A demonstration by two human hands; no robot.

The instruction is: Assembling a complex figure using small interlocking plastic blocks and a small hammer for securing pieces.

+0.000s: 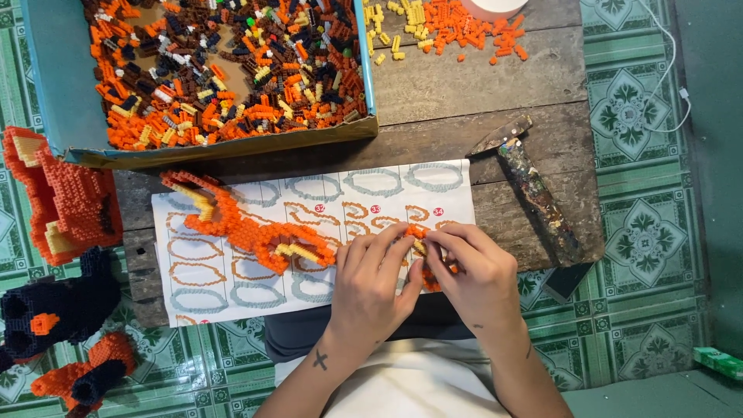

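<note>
Low centre, both hands meet: left hand (371,282) and right hand (474,275) pinch together on the orange brick model (248,228), steadying its end over the instruction sheet (232,279). Further up, the blue tray of loose bricks (58,85) sits upper left, within reach.

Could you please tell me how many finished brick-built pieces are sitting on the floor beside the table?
3: an orange block piece by the table's edge, a black block piece below it, and an orange-and-black block piece nearest the bottom. More may lie out of frame.
</note>
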